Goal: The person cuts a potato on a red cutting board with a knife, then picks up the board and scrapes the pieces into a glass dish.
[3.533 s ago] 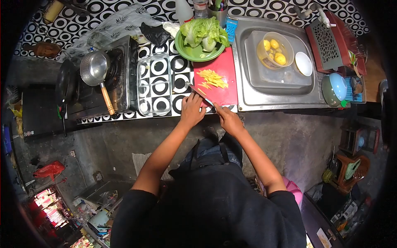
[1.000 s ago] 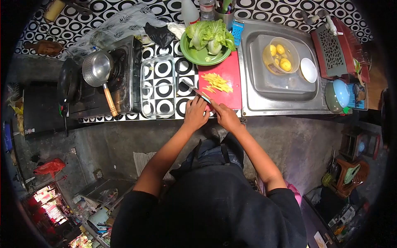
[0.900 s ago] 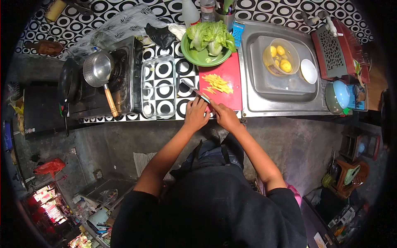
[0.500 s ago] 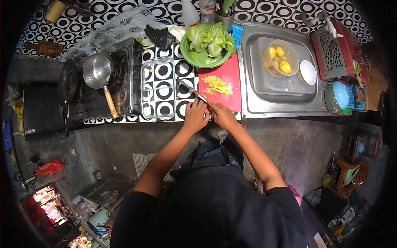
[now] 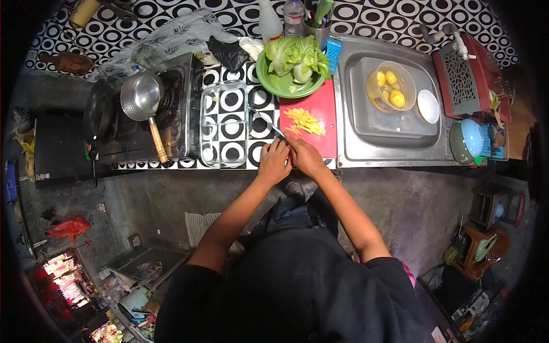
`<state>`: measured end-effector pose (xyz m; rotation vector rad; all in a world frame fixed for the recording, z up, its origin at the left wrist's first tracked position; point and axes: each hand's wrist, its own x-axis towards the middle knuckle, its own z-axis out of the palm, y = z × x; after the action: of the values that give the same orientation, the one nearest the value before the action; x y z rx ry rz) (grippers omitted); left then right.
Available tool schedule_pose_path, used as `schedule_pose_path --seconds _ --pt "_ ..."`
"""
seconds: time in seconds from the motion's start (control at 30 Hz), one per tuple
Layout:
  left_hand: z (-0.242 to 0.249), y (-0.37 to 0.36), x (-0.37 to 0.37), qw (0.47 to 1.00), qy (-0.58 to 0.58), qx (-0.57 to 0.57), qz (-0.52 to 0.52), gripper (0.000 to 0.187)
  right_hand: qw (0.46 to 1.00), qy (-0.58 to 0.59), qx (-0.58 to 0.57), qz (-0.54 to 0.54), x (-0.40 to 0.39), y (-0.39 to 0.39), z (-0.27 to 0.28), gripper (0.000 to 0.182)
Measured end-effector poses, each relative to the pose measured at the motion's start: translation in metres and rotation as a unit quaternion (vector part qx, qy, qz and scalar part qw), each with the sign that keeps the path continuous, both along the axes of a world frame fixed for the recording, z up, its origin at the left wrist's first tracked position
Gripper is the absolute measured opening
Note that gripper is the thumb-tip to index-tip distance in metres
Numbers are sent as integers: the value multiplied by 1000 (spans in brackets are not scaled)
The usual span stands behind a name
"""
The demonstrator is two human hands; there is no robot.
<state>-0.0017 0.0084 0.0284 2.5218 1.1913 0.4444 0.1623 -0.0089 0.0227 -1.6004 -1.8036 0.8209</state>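
Note:
My right hand (image 5: 306,156) is closed around the light blue handle of a knife (image 5: 278,132), its blade pointing up and left over the patterned tiles. Close against it, my left hand (image 5: 274,162) has bent fingers at the near left corner of the red cutting board (image 5: 328,121). Whatever lies under those fingers is mostly hidden. Yellow strips (image 5: 305,122), which look like cut potato, lie in a loose pile on the board beyond my hands. A green plate (image 5: 283,90) with leafy lettuce (image 5: 297,57) overlaps the board's far end.
To the left are a glass dish (image 5: 224,157) and a stove (image 5: 182,114) bearing a saucepan (image 5: 140,97). The steel sink (image 5: 343,137) at right holds a tub (image 5: 374,86) of peeled potatoes (image 5: 396,98) and a white bowl (image 5: 428,106). A dish rack (image 5: 460,80) stands farther right.
The camera view has shifted slightly, so the counter sits a little farther right. Both hands remain together at the board's near edge, and the strip pile looks much the same.

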Motion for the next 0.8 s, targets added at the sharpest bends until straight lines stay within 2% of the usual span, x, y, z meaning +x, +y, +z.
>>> schedule_pose_path --seconds 0.17,0.27,0.33,0.37,0.6,0.8 --pt "-2 -4 0 1000 1 -4 9 50 1000 19 18 -11 1 7 -12 52" --pt "-5 -3 -2 1000 7 1 8 53 996 90 4 -26 5 10 -8 50" --pt "-7 -4 -4 1000 5 -6 6 54 996 74 -32 -25 5 13 -3 49" --pt "-9 -4 -3 1000 -8 25 12 49 996 66 -51 -25 6 13 -2 48" --pt "-9 -5 -8 1000 -23 16 4 54 998 57 -30 -27 7 14 1 48" --pt "-6 -5 -10 1000 -12 5 12 52 995 21 -97 -28 7 7 22 48"
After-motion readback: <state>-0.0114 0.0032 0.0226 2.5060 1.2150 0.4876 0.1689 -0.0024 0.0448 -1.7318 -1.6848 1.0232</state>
